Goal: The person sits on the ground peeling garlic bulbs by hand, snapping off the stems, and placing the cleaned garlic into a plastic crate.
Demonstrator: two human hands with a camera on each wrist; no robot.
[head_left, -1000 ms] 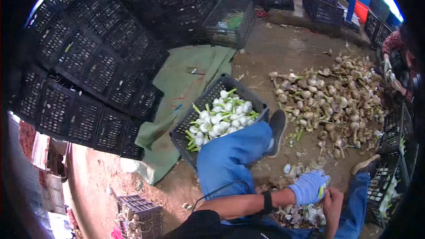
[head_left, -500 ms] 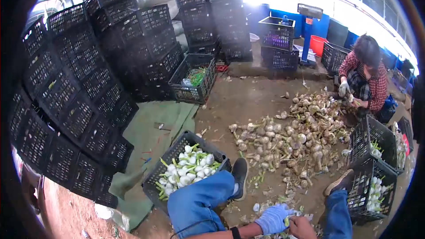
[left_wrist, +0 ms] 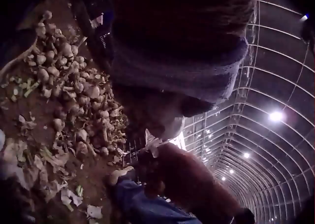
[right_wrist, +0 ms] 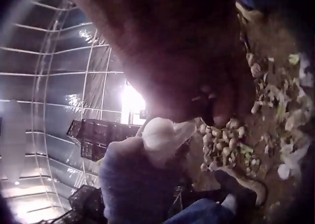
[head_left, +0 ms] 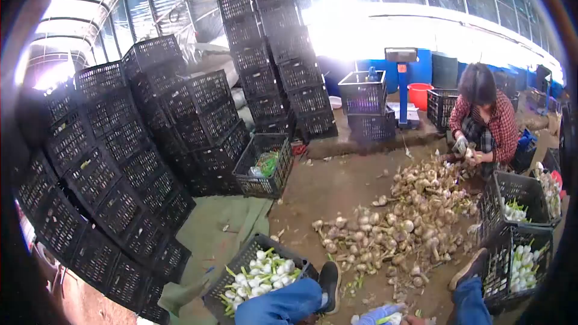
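Note:
At the bottom of the head view, my gloved left hand [head_left: 380,314] holds a white garlic bulb [right_wrist: 160,138] with a green stem. The right wrist view shows its gloved fingers [right_wrist: 129,177] curled round the bulb. My bare right hand [right_wrist: 182,61] is right beside it, fingers bent, pinching a pale flap of garlic skin [right_wrist: 186,130] at the bulb's side. In the left wrist view the bare hand [left_wrist: 184,179] meets the glove, whose cuff and palm hide most of the bulb.
A crate [head_left: 226,292] of white garlic stands by my left leg. A heap of uncleaned garlic [head_left: 397,229] covers the floor ahead. Garlic crates [head_left: 503,265] flank my right foot. Opposite, a person [head_left: 490,120] in a checked shirt handles garlic. Stacked black crates [head_left: 120,174] line the left.
The head view has tilted up, so my hands now sit at the bottom edge and the person opposite is fully in view. My hands stay together at the garlic bulb.

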